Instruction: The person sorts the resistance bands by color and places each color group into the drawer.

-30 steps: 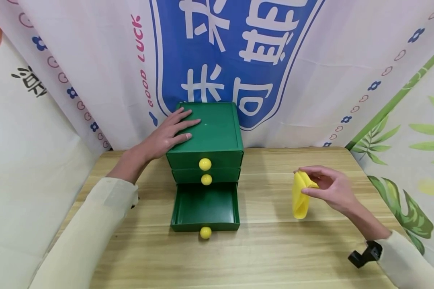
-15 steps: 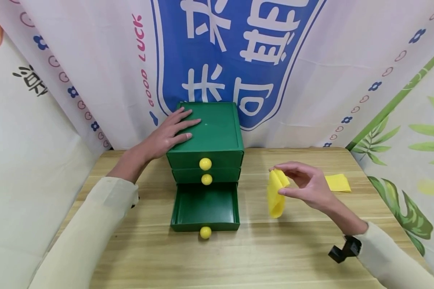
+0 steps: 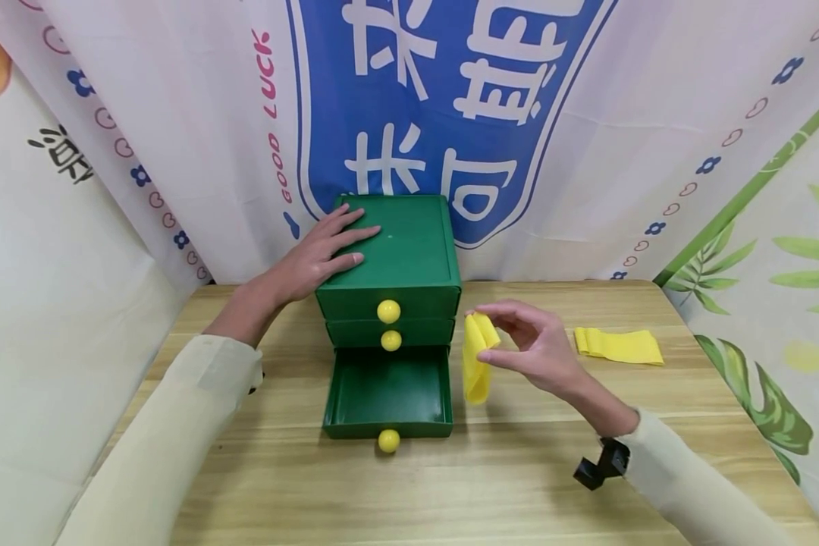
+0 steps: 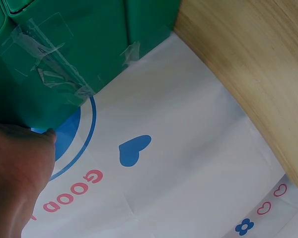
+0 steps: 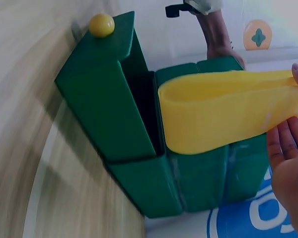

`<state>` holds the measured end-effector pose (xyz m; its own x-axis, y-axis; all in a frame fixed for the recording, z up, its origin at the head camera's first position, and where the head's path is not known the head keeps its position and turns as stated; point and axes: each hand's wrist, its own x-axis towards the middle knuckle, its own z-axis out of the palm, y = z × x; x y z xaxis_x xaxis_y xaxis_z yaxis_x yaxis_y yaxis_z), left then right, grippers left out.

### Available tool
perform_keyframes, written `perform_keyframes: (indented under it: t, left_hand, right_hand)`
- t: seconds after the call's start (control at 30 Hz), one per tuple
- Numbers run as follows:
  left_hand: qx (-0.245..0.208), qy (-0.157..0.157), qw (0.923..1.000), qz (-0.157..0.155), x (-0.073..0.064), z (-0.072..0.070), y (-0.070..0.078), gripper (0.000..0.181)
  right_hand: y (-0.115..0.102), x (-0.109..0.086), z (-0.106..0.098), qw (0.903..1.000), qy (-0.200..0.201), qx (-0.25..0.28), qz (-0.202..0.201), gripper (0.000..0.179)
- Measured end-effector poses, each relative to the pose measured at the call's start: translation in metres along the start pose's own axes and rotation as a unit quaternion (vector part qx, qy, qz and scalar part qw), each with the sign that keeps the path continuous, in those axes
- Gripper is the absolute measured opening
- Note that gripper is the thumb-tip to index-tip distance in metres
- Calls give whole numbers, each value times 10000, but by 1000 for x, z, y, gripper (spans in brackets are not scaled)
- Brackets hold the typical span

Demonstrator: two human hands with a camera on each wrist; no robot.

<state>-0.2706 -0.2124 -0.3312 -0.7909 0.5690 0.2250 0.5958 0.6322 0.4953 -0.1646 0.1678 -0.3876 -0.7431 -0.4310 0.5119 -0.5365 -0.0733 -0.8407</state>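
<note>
My left hand (image 3: 317, 254) rests with spread fingers on the top of a green three-drawer cabinet (image 3: 412, 243). Its bottom drawer (image 3: 423, 431) is pulled out, and nothing lies inside. Between thumb and fingers, my right hand (image 3: 539, 345) pinches a folded yellow resistance band (image 3: 476, 371) by its upper end, just right of the drawer. In the right wrist view the band (image 5: 213, 119) forms a wide flat loop that overlaps the cabinet side. The left wrist view shows part of my left hand (image 4: 20, 173) against the cabinet; its fingertips are hidden there.
A second folded yellow band (image 3: 621, 346) lies flat on the wooden table (image 3: 409, 500), to the right. Round yellow knobs, such as the bottom one (image 3: 389, 440), stick out of the drawer fronts. A printed curtain (image 3: 573, 189) hangs close behind the cabinet.
My right hand has carried the yellow resistance band leftward, from the right part of the table to beside the drawer, uncovering the second band. My left hand has stayed in place.
</note>
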Motion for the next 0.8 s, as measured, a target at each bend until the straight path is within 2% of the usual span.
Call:
perform_keyframes:
  t: [0.33,0.5,0.8]
  left_hand:
    - [-23,19,10000,11,-1,0,0,54]
    - [-17,20,10000,-5,-1,0,0,54]
    - [-48,36,10000,-10,-1,1,-1,54]
  right_hand:
    - [20,7,30,9994,-12,327,-133,50]
    - [35,4,45,9995,-211,142,-180,49]
    - [58,-5,68,9972,-616,-390,178,47]
